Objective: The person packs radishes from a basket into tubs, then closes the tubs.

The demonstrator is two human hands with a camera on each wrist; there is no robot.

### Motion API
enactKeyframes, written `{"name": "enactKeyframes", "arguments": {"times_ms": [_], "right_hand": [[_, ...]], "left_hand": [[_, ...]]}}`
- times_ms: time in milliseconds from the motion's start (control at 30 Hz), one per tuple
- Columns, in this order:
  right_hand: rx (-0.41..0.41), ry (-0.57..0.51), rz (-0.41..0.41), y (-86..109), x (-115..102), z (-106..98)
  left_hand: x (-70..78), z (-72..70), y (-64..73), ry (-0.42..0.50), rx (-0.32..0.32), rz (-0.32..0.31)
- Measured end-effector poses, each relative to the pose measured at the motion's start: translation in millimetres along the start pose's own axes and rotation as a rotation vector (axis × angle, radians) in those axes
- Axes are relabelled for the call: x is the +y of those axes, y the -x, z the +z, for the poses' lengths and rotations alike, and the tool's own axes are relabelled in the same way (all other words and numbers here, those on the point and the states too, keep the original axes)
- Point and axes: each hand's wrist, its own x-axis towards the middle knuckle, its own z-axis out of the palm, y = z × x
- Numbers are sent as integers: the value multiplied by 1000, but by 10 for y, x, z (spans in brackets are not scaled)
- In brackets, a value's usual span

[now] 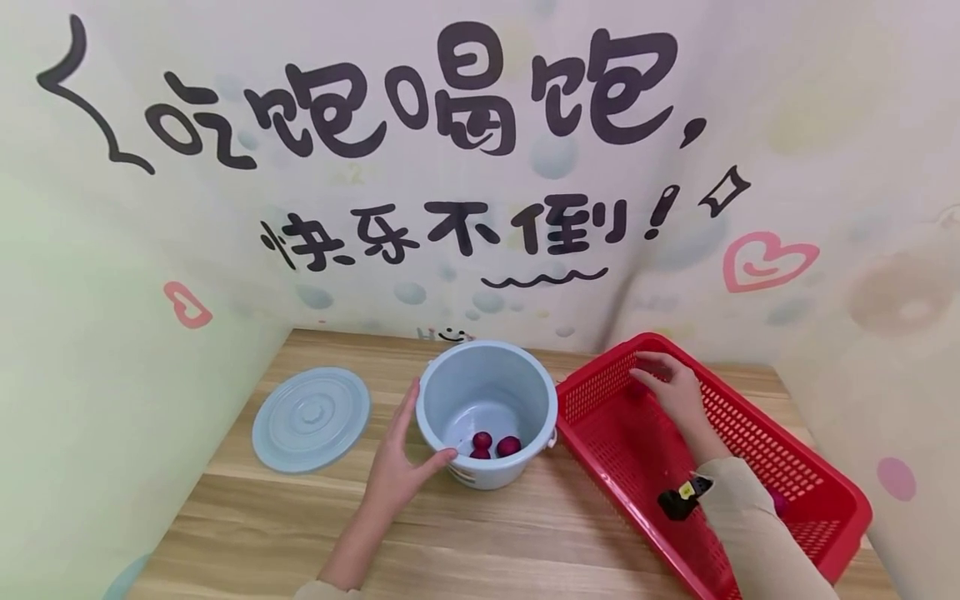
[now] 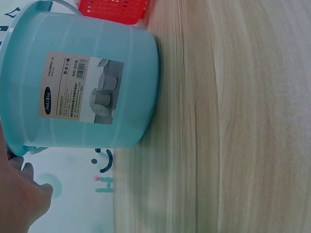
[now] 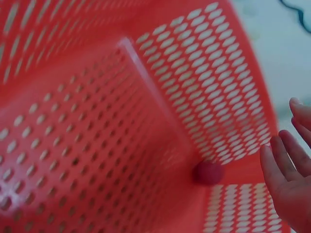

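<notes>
A light blue bucket [image 1: 487, 392] stands upright on the table, with several small dark red, plum-like round things [image 1: 508, 447] at its bottom. My left hand [image 1: 397, 467] spreads along the bucket's left side, thumb at the near rim and fingers extended. In the left wrist view, part of that hand [image 2: 24, 199] shows beside the bucket rim. Reaching into the red basket [image 1: 615, 508], my right hand [image 1: 678, 396] hovers at the far corner. One dark red round thing [image 3: 209, 172] lies in that corner, apart from the outstretched fingers [image 3: 286, 160].
A round light blue lid [image 1: 311, 417] lies on the wooden table [image 1: 480, 542], left of the bucket. Another purplish round thing [image 1: 778, 502] sits in the basket, partly hidden by my right sleeve. The printed wall [image 1: 450, 283] rises behind the table.
</notes>
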Motion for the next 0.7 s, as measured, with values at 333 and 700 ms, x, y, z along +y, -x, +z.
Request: {"name": "enactKeyframes", "arguments": {"times_ms": [333, 700], "right_hand": [[-49, 89, 109, -39, 601, 157], [1, 102, 145, -28, 622, 199]], "left_hand": [[57, -9, 7, -3, 9, -27], [51, -13, 29, -3, 9, -13]]}}
